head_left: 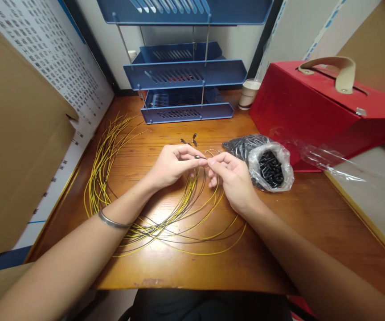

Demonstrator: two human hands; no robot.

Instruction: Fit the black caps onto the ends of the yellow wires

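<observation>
Left hand (173, 167) pinches one black piece (198, 157) at its fingertips; right hand (231, 176) pinches alongside, contents unclear. At least three black tips (195, 135) lie beyond, one open bag (288, 181) rightward

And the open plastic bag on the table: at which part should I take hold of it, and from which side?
Probably by the crumpled rim of the plastic bag, gathered from above with the right hand, the nearer one. The mouth stands open and many small black pieces show inside, so gripping low might spill them.
</observation>
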